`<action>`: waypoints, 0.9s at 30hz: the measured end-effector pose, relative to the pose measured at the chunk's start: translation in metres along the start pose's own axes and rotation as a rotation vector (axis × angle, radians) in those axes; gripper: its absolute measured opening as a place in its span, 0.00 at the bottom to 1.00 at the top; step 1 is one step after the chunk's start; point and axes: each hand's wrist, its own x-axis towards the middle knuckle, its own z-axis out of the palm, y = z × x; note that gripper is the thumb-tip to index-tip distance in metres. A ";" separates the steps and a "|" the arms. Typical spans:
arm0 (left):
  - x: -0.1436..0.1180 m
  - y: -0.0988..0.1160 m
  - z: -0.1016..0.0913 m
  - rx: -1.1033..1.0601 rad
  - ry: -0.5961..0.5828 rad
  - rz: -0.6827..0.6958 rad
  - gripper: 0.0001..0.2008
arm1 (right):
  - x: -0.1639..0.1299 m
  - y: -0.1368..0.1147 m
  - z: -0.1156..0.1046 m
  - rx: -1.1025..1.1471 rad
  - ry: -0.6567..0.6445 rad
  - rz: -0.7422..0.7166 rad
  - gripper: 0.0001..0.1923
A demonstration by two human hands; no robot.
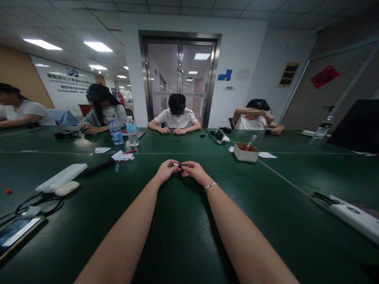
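Both arms stretch out over the green table [183, 236], and the left hand [166, 170] meets the right hand [194, 170] fingertip to fingertip at the middle. Pinched between them is one small part [178, 164], dark with a pale end, too tiny to identify. Its long axis runs left to right, straight from one hand to the other, each set of fingertips closed on an end, so neither hand is nearer. One bracelet [210, 186] on the right wrist. Beyond: two bottles [123, 132] side by side, one box [245, 152] to the right, four people seated opposite.
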 end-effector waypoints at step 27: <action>-0.005 0.001 0.003 0.386 0.066 0.057 0.19 | -0.002 -0.002 -0.005 0.198 0.032 -0.004 0.11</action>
